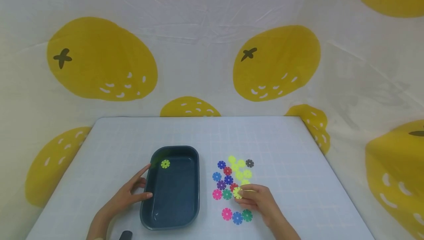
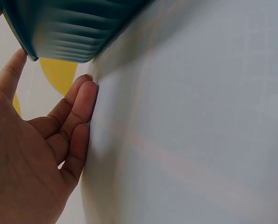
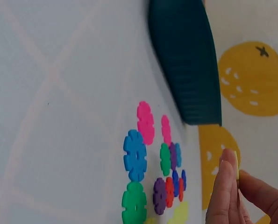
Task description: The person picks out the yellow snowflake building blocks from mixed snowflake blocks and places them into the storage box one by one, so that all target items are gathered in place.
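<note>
A yellow disc [image 1: 237, 193], notched round its edge like a flower, sat in the pinching grip of the right hand [image 1: 261, 201], held between thumb and fingers and, from the head, overlapping a red disc [image 1: 233, 187]. Around that hand lay more notched discs: a pink disc [image 1: 216, 194] beside a green disc [image 1: 226, 194], a purple disc [image 1: 221, 185] and blues just beyond, and a loose cluster of yellow pieces [image 1: 239, 175] with a black disc [image 1: 250, 163] at its far right. Nearer the person, a second pink disc [image 1: 226, 214], a blue disc [image 1: 237, 218] and a second green disc [image 1: 247, 215] made a short row. To the left stood a dark teal tray [image 1: 172, 199], one yellow-green disc [image 1: 165, 164] lying toward its far left corner. The left hand [image 1: 124, 196] touched the tray's left rim with extended forefinger and thumb, its grip spread. All this rested on a pale checked bench [image 1: 281, 151], before a white backdrop [image 1: 198, 67] printed with yellow fruit.
</note>
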### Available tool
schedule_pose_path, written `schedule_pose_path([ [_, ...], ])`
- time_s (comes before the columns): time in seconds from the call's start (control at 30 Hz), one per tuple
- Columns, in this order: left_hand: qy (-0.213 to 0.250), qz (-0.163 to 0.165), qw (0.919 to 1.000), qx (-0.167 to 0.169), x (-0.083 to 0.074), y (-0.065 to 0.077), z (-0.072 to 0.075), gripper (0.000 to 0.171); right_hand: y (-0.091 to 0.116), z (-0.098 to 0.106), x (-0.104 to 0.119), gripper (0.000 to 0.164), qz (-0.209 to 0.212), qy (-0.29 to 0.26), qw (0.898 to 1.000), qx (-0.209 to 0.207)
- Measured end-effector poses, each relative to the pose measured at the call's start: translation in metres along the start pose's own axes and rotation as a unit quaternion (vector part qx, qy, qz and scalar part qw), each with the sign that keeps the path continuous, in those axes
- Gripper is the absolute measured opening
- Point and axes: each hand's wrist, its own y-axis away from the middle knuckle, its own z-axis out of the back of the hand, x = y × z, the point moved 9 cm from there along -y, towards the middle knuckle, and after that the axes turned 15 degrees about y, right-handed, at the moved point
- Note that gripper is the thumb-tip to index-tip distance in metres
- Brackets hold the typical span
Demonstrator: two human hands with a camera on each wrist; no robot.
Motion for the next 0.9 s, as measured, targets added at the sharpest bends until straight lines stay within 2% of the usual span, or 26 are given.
schedule_pose_path([
  [0.37,0.007,0.004,1.0000,0.002,0.002,0.000,0.001,0.095,0.003,-0.025,0.018,0.046,0.025,-0.032,0.997,0.065],
  [0.63,0.013,0.001,0.9999,0.003,0.003,-0.002,0.000,0.095,0.005,-0.029,0.028,0.045,0.023,-0.014,0.998,0.059],
  [0.9,0.010,-0.001,0.9999,-0.002,0.004,-0.001,0.001,0.095,0.003,-0.036,0.042,0.041,0.057,-0.002,0.996,0.064],
])
